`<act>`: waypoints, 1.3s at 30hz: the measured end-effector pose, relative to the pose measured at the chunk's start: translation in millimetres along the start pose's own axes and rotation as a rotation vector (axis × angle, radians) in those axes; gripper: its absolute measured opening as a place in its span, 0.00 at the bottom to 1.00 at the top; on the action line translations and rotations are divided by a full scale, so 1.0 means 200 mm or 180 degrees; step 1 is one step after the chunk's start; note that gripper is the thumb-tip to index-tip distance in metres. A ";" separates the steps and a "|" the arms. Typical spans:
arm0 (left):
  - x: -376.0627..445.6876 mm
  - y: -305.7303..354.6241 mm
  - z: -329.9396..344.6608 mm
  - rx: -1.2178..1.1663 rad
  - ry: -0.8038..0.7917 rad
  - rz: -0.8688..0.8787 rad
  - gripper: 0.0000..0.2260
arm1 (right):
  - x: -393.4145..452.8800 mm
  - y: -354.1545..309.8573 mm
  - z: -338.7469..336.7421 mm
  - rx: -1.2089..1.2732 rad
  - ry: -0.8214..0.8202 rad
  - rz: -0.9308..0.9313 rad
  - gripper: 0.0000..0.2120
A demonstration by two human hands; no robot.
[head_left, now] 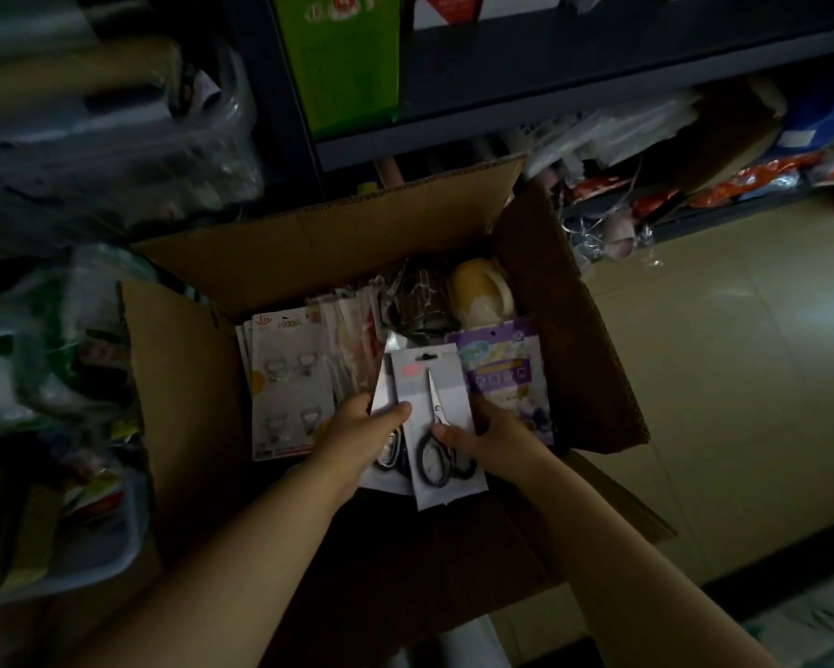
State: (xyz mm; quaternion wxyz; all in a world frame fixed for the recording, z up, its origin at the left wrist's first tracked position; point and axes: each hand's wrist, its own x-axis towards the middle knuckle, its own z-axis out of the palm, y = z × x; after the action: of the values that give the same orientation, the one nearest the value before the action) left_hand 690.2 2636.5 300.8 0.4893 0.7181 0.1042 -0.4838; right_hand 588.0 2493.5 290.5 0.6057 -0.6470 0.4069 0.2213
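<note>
An open cardboard box (202,397) stands on the floor in front of me, filled with packaged goods. Over its middle I hold a carded pack of black-handled scissors (436,392), with a second similar pack (381,392) fanned out behind it to the left. My left hand (362,436) grips the left edge of the packs, thumb on top. My right hand (492,443) grips the right side of the front pack, thumb on the scissor handle. Inside the box lie a card of metal hooks (289,383) on the left and a purple packet (506,373) on the right.
A dark metal shelf rack (550,60) stands behind the box, with a green carton (342,55) and mixed goods on it. Plastic-wrapped bundles (92,137) pile up at left. A grey bin (92,547) sits at lower left. Beige tiled floor (742,378) spreads to the right.
</note>
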 end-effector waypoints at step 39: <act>-0.12 0.05 -0.18 -0.0980 -0.0881 -0.0110 0.20 | -0.14 -0.13 0.23 0.2048 0.0072 -0.0348 0.17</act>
State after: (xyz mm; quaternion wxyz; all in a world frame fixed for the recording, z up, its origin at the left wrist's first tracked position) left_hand 704.8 2667.9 328.6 0.5946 0.5596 0.1210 -0.5644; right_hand 602.6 2542.4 320.0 0.7856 -0.4456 0.4273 0.0413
